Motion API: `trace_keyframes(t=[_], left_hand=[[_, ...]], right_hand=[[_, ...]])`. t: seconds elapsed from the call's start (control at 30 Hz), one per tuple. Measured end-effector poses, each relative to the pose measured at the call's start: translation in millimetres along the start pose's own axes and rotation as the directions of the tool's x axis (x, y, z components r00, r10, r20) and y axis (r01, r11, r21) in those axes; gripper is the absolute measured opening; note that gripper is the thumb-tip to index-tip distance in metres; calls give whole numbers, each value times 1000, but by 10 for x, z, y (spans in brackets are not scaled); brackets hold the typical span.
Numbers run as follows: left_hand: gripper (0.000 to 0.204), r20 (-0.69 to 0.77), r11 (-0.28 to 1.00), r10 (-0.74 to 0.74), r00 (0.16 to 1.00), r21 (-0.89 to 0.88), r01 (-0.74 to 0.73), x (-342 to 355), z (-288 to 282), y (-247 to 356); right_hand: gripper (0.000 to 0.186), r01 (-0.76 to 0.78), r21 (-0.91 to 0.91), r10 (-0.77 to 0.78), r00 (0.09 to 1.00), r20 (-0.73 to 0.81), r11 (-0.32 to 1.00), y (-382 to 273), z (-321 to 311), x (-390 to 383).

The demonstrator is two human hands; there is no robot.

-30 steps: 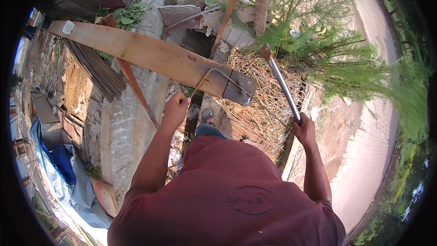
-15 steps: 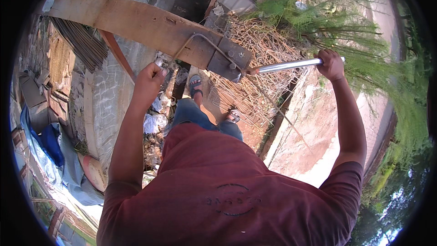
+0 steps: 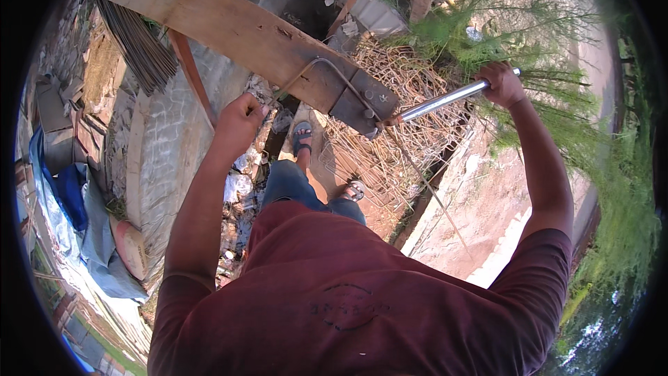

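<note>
A long wooden plank (image 3: 229, 17) runs across in front of me, with a dark metal plate (image 3: 362, 101) with bolt-like pins at its right end. A thin bent metal rod (image 3: 316, 63) lies over the plate, and its straight tail stretches toward the lower right. My right hand (image 3: 502, 85) is closed around a shiny metal pipe handle (image 3: 445, 101), whose rusty inner end meets the plate's corner. My left hand (image 3: 240, 124) is closed in a pinch beside the bent rod's left end. Whether that end lies between its fingers is unclear.
Many bent rods lie piled (image 3: 393, 146) on the ground beyond my sandaled feet. A bundle of straight dark rods (image 3: 139, 45) hangs by the plank's left part, near a rusty brace (image 3: 188, 69). Feathery green branches (image 3: 515, 42) reach in at right. A blue tarp (image 3: 97, 237) lies left.
The pipe handle has swung away from me, its outer end rising with my right hand. My left hand, the plank and the plate sit slightly farther right in view.
</note>
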State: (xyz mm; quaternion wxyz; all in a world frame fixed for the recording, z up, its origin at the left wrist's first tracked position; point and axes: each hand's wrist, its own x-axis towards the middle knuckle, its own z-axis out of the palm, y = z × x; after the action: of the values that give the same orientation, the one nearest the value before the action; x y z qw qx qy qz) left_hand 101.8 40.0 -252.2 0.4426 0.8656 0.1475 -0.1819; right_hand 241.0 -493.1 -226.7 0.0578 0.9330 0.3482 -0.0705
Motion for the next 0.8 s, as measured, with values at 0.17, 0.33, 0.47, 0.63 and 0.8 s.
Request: trace_keyframes(t=[0.17,0.33,0.47,0.63,0.8], left_hand=[[21,9,998,57,998,-6,-57,19,-1,-34],[22,29,998,51,998,-30,-51,-11,8,-23],[23,40,998,9,999,-61,-6,-26,38,-18],[24,-65,992,123,990,-5,-124,0,125,-142],[30,-274,964,240,931,182,-194,-261,92,-557]], right_hand=[[16,-38,-55,35,998,-53,998,46,223,-197],[14,-39,2,39,963,-266,999,32,478,-449],[14,-174,-39,162,962,-219,984,-138,419,-525],[12,-311,-23,302,937,-176,950,-257,360,-573],[12,-413,-16,402,894,-196,911,-375,429,-637]])
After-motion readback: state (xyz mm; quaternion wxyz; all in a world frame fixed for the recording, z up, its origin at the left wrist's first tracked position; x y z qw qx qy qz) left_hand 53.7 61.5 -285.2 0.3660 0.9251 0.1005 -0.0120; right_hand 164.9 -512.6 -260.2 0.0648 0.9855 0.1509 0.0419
